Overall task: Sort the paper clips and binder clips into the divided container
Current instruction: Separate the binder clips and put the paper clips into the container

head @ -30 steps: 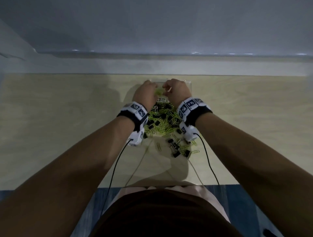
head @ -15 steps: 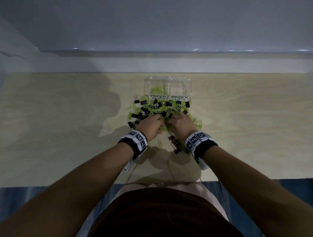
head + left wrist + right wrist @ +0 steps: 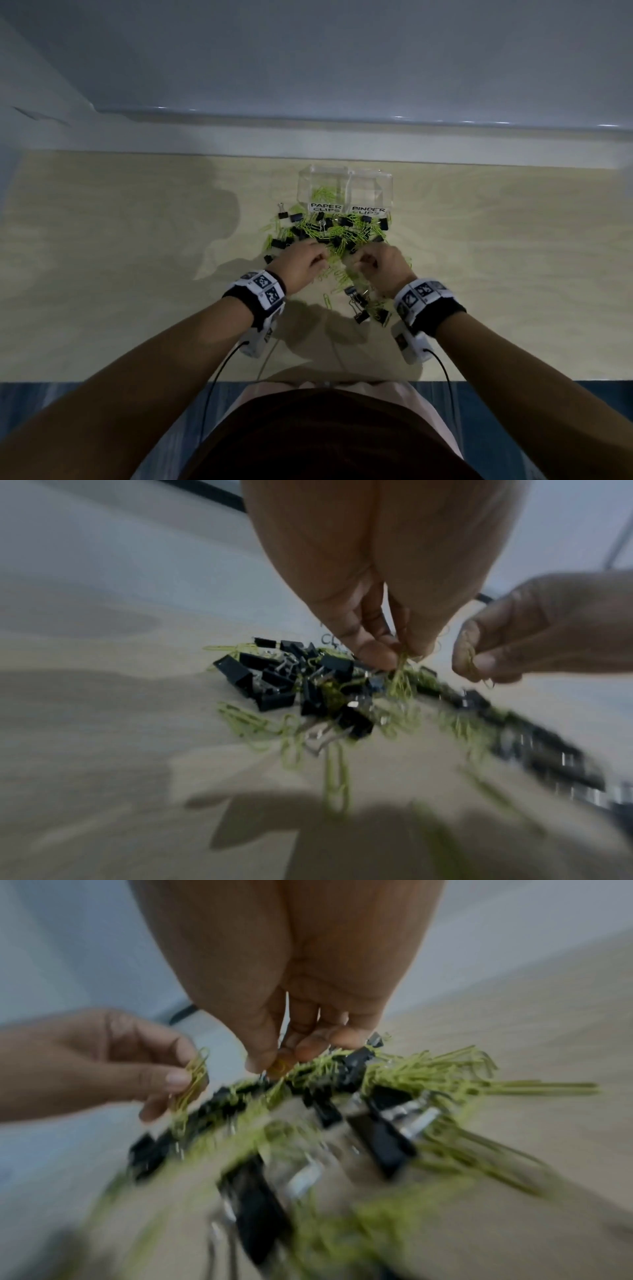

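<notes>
A mixed pile of green paper clips point(image 3: 337, 236) and black binder clips point(image 3: 346, 221) lies on the table in front of the clear divided container point(image 3: 387, 192). Its left cell, labelled PAPER CLIPS, holds several green clips; nothing shows in the right cell, labelled BINDER CLIPS. My left hand point(image 3: 320, 262) is at the pile's near edge and pinches a small bunch of green paper clips point(image 3: 402, 666). My right hand point(image 3: 359, 265), beside it, pinches green paper clips point(image 3: 279, 1065) just over the pile. The wrist views are blurred.
More binder clips point(image 3: 358, 305) and paper clips lie scattered nearer to me, between my wrists. The light wooden table point(image 3: 137, 274) stretches wide to both sides. A pale wall ledge point(image 3: 308, 137) runs behind the container. Thin cables hang from both wrist cameras.
A second ago both hands were over the container. They have drawn back to the pile's near edge and now pinch green paper clips there.
</notes>
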`<action>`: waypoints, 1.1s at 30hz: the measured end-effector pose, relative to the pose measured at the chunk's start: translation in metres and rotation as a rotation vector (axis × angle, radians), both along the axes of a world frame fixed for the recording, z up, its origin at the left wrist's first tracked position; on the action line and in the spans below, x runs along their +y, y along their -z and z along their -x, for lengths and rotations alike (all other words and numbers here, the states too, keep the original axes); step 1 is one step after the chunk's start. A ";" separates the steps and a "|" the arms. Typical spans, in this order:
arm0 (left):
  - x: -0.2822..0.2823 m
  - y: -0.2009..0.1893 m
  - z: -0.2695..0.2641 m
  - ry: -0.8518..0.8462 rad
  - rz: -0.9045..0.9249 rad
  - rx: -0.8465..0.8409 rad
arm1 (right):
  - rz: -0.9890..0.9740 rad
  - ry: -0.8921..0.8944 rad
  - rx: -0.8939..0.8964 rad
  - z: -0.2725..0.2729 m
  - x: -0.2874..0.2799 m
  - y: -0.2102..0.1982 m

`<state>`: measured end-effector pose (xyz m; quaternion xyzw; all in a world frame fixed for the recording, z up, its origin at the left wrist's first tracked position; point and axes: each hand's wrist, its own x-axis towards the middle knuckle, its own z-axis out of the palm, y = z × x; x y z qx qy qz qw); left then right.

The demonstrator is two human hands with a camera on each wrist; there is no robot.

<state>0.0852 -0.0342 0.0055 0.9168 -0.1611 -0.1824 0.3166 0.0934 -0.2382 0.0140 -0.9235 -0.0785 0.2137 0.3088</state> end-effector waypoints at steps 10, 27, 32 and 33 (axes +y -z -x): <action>0.000 -0.043 -0.087 -0.543 0.321 -0.057 | -0.250 0.300 -0.148 -0.113 0.049 -0.042; -0.042 0.013 0.005 0.134 -0.186 0.009 | 0.319 -0.185 0.007 -0.010 -0.108 0.004; -0.065 0.014 0.010 0.041 -0.174 0.037 | 0.222 -0.114 -0.055 -0.001 -0.080 0.018; -0.068 0.013 0.010 0.036 -0.173 0.045 | 0.214 -0.123 -0.057 -0.001 -0.074 0.019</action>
